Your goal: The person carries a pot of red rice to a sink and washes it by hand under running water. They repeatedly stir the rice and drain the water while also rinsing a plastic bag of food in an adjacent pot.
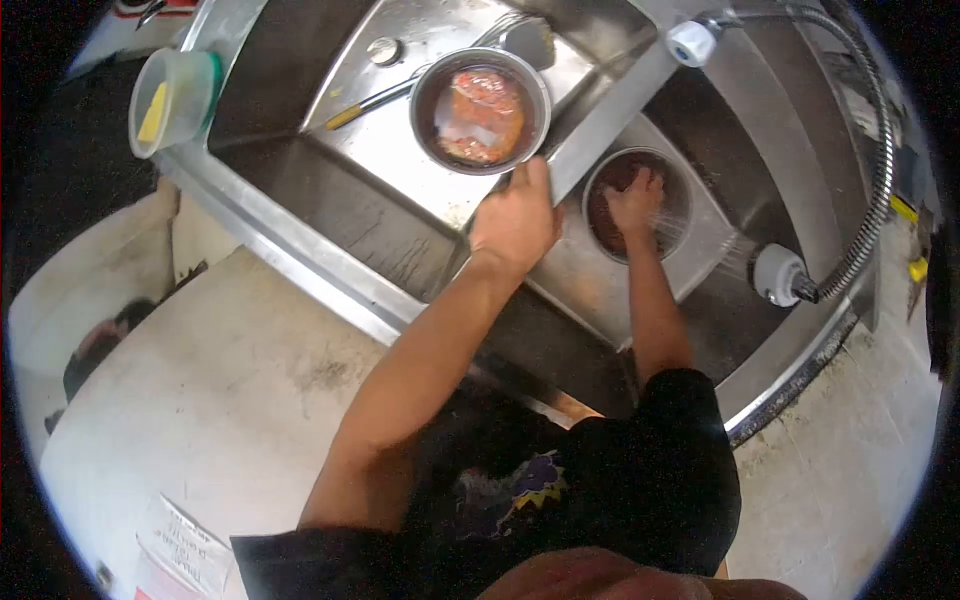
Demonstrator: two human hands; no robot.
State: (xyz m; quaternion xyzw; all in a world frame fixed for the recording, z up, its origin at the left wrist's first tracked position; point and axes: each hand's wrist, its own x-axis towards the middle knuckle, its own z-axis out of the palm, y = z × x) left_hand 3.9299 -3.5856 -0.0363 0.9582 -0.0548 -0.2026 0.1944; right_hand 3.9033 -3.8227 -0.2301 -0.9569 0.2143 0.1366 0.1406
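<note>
My left hand (517, 215) is closed at the near rim of a round metal bowl (545, 100) in the left sink basin. Inside that bowl, a reddish, chunky block (484, 115) sits in liquid, with a pale patch on its surface. My right hand (634, 203) reaches into a second metal bowl (592, 222) in the right basin, fingers spread over its dark reddish contents. From the right, a white spray head (778, 275) throws water towards this bowl and hand.
A metal divider (610, 125) separates the basins. Behind the left bowl lie a utensil with a yellow-tipped handle (348, 116), a flat-bladed tool (528, 42) and a small round metal piece (384, 51). A plastic tub (185, 100) stands on the left rim. A flexible hose (885, 150) arcs along the right.
</note>
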